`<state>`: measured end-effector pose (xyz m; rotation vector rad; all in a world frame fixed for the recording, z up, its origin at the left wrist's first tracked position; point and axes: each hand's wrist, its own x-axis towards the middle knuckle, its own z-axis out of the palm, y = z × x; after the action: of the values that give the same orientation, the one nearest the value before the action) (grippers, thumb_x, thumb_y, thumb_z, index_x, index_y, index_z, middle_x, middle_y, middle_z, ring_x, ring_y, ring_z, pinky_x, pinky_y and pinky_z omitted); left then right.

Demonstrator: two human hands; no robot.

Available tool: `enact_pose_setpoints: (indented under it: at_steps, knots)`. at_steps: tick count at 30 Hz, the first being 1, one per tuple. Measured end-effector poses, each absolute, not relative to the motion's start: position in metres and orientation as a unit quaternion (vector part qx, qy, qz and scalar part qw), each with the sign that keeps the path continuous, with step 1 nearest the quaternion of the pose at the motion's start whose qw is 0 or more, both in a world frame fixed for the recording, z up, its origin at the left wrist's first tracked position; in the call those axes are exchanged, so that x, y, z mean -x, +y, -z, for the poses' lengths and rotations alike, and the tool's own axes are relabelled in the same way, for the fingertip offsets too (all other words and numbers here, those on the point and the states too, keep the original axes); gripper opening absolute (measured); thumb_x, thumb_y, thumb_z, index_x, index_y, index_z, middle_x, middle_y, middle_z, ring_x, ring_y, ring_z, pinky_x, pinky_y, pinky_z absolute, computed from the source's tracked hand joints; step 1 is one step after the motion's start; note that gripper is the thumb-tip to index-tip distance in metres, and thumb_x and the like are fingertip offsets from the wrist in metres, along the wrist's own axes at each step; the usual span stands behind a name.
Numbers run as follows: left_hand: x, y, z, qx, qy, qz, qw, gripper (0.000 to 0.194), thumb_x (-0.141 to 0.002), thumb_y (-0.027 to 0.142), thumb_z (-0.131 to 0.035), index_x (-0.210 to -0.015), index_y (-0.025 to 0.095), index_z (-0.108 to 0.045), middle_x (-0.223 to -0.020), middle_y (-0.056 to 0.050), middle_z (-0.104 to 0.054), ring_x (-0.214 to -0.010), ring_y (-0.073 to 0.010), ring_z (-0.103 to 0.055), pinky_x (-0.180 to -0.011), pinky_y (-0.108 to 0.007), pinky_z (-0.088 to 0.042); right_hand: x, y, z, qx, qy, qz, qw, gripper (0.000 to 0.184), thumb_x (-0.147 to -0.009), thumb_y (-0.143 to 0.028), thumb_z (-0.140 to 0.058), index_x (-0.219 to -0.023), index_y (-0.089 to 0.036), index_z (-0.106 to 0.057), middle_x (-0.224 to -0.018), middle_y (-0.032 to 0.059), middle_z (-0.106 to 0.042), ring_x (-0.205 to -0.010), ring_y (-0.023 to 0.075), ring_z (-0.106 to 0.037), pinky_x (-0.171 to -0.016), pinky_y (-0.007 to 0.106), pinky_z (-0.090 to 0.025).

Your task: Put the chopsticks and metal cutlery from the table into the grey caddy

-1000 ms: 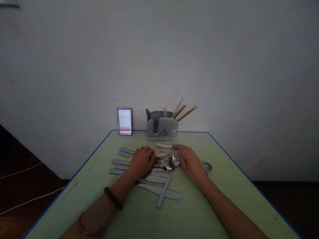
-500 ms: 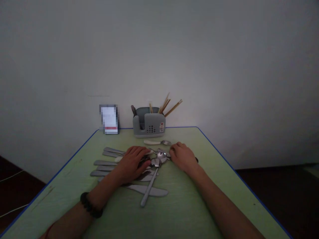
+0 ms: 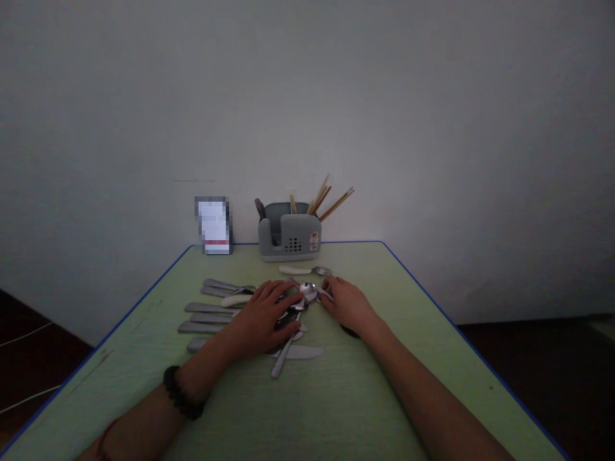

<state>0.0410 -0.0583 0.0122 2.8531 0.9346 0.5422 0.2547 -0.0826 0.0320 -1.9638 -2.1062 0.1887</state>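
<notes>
Several silver metal handles pointing to nine o'clock from under left bare hand, fingers wide. At three o'clock from shiny round metal spoon, right bare hand with fingers pinched on thin silver metal handle. Near twelve, grey plastic holder.

The screen glows pixelated in dim light

Here's a shiny spoon gleaming in the pile, silver knives flat, handles leftward, and beyond, a white-handled fork, tines right
</notes>
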Motion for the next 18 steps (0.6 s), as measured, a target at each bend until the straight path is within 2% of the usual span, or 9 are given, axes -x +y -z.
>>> enact_pose_setpoints:
  at_steps: [4,7,12,18]
  knots:
    - [-0.041,-0.055,-0.011,-0.928,0.323,-0.181,0.039,0.047,-0.087,0.039,-0.050,-0.131,0.025,-0.046,-0.136,-0.008,-0.044,-0.125,-0.0259,-0.036,-0.107,-0.047,-0.029,-0.255,-0.081,-0.033,0.677,-0.721,-0.071,0.130,0.015,-0.087,-0.028,-0.050,-0.093,-0.017,-0.059,-0.090,0.0100,-0.067,-0.080,0.0206,-0.062,-0.064,0.027,-0.038]
    - [-0.041,-0.055,-0.011,-0.926,0.328,-0.183,0.039,0.045,-0.087,0.037,-0.049,-0.131,0.024,-0.046,-0.135,-0.007,-0.046,-0.124,-0.0254,-0.037,-0.107,-0.046,-0.030,-0.262,-0.077,-0.033,0.679,-0.708,-0.086,0.172,0.017,-0.088,-0.026,-0.047,-0.085,-0.016,-0.060,-0.083,0.0097,-0.068,-0.075,0.0192,-0.062,-0.064,0.026,-0.038]
    - [-0.041,-0.053,-0.010,-0.923,0.316,-0.213,0.054,0.043,-0.088,0.034,-0.049,-0.129,0.024,-0.048,-0.131,-0.008,-0.051,-0.121,-0.0240,-0.041,-0.104,-0.045,-0.034,-0.273,-0.070,-0.033,0.640,-0.658,-0.168,0.359,0.028,-0.088,-0.036,-0.043,-0.070,-0.018,-0.055,-0.066,0.0022,-0.063,-0.063,0.0141,-0.056,-0.059,0.023,-0.040]
    - [-0.042,-0.052,-0.010,-0.921,0.305,-0.230,0.075,0.039,-0.091,0.034,-0.044,-0.128,0.020,-0.049,-0.127,-0.009,-0.055,-0.120,-0.0229,-0.043,-0.105,-0.044,-0.034,-0.267,-0.072,-0.037,0.583,-0.571,-0.273,0.509,0.033,-0.083,-0.046,-0.047,-0.061,-0.021,-0.047,-0.042,-0.0078,-0.042,-0.039,0.0092,-0.042,-0.041,0.020,-0.033]
